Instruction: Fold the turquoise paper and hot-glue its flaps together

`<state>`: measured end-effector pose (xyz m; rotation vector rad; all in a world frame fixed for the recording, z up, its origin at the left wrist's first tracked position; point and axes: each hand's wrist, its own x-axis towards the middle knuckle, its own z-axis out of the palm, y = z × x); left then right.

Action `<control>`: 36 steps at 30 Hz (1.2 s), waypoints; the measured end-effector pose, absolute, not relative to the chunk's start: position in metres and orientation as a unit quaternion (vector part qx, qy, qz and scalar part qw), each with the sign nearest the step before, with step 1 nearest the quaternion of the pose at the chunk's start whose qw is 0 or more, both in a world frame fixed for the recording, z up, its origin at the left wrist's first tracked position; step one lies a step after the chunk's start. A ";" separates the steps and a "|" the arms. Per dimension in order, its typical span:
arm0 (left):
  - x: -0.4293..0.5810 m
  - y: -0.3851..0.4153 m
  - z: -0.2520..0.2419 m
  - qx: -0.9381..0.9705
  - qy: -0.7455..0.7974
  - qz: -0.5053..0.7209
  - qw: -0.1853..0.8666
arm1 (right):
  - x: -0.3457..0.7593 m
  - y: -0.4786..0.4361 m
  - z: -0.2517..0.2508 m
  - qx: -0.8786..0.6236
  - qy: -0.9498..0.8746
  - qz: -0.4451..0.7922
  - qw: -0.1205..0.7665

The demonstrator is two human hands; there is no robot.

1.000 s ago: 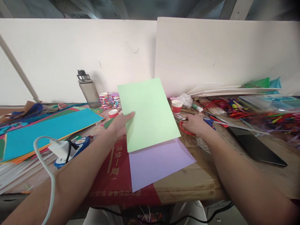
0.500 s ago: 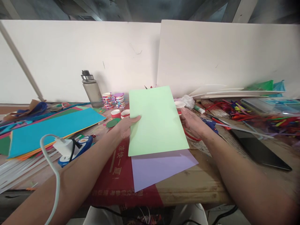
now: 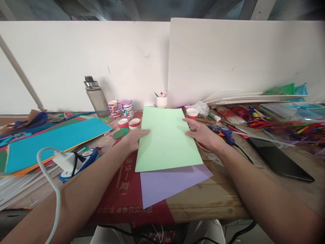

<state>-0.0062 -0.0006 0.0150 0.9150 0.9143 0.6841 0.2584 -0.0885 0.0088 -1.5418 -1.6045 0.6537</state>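
Pinching the green sheet [image 3: 166,140] by both long edges, left hand [image 3: 133,138] and right hand [image 3: 201,134] flank it, its long axis pointing away.

Top sheet [image 3: 166,139] sits mid-table [image 3: 215,196], overlapping the lower sheet [image 3: 172,184], which lies nearer me. My left hand [image 3: 133,139] is on its left edge, right hand [image 3: 200,134] on its right edge. Behind it: pen cup [image 3: 161,101] – bottle [image 3: 96,98] back left. Card stack [image 3: 56,139] and charger [image 3: 66,160] far left. Cup [image 3: 192,113] and glue gun [image 3: 222,131] just right – tablet [image 3: 276,157] further right.
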 end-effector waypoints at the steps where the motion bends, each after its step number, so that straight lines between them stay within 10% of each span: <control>1: -0.007 0.001 0.014 0.416 0.423 0.312 0.742 | 0.259 -0.089 0.009 -0.604 -0.630 0.277 0.402; 21: -0.010 0.004 0.016 0.418 0.462 0.294 0.725 | 0.264 -0.090 0.013 -0.622 -0.636 0.310 0.335; 36: -0.023 0.014 0.018 0.484 0.463 0.267 0.693 | 0.256 -0.096 0.019 -0.558 -0.502 0.488 0.445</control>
